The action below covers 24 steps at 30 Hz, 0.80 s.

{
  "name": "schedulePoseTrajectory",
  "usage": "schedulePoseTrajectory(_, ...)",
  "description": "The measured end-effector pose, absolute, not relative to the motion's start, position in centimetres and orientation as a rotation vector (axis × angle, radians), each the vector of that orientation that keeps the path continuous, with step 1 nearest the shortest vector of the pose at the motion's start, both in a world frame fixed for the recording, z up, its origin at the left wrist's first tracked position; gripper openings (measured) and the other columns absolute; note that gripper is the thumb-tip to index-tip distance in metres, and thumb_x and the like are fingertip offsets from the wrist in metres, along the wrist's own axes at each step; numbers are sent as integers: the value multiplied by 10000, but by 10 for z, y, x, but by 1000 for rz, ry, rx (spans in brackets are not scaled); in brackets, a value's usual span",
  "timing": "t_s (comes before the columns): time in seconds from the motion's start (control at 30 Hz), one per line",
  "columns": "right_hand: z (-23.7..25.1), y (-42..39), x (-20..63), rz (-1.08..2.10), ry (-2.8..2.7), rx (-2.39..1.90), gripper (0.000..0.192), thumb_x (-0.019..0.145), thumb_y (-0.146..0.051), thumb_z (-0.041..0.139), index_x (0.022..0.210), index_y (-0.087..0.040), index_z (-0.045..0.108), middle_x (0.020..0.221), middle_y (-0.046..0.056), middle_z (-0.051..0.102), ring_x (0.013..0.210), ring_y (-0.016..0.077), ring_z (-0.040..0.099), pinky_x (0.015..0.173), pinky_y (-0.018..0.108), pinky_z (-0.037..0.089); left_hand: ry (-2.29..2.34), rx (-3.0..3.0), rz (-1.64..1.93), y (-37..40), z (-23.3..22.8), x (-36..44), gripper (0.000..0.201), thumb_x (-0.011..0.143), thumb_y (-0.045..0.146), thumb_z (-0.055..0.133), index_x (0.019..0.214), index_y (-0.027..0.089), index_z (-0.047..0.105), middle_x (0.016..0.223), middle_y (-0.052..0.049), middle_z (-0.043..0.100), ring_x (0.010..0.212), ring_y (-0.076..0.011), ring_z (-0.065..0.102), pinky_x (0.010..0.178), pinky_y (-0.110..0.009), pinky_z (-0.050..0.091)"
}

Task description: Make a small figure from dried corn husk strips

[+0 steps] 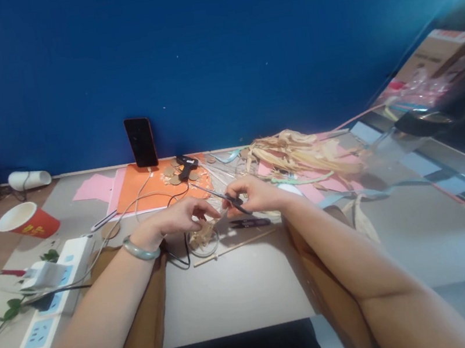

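Observation:
My left hand [186, 213], a pale green bangle [140, 250] on its wrist, pinches a small strip of dried husk [217, 219] above a clear round dish [203, 242] with husk scraps in it. My right hand [257, 193] grips dark scissors [227, 197] whose blades point up and left, close to the strip. A second small dark pair of snips [250, 223] lies on the table just below my right hand. A thin wooden stick [233, 247] lies in front of the dish.
A black phone [141, 141] leans on the blue wall above an orange sheet [151, 190] with a glue gun [186, 165] and cardboard discs. A pile of dried husks [299, 151] lies right. A red paper cup [28, 221] and a power strip [53, 296] are left.

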State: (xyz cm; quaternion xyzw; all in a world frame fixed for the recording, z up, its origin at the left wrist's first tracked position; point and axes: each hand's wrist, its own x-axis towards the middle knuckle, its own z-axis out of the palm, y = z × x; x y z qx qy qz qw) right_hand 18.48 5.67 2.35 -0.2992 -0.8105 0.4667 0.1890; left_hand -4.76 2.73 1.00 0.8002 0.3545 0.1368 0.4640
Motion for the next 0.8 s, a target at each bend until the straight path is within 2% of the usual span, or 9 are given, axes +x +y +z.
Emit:
schedulePoseTrajectory(0.37,22,56,185,1284,-2285,-856,431,624,-470,758,596,-166,453,748,67,688,714,163,633,653,262,473,913,1859,446,28,10,-48,366,632,70,614,974,134,727,970,-86,729,883,-182,659,763,-248,503)
schedulePoseTrajectory(0.5,23,54,184,1258,-2273,-854,442,632,-489,747,592,-168,446,733,58,679,704,157,617,646,258,456,940,1698,535,26,15,-46,350,621,92,627,957,119,720,920,-85,726,743,-154,653,653,-232,498)
schedulePoseTrajectory(0.63,21,52,182,1217,-2262,-820,435,631,-493,748,594,-169,460,698,43,658,676,149,598,619,245,434,975,1584,573,25,16,-42,402,606,85,634,1001,97,703,757,-49,705,584,-106,594,558,-210,463)
schedulePoseTrajectory(0.8,18,48,176,1109,-2272,-847,430,620,-459,755,567,-175,437,630,10,604,639,135,551,581,227,388,945,1578,671,29,6,-41,366,599,105,659,960,104,718,796,-58,704,632,-119,601,582,-217,461)
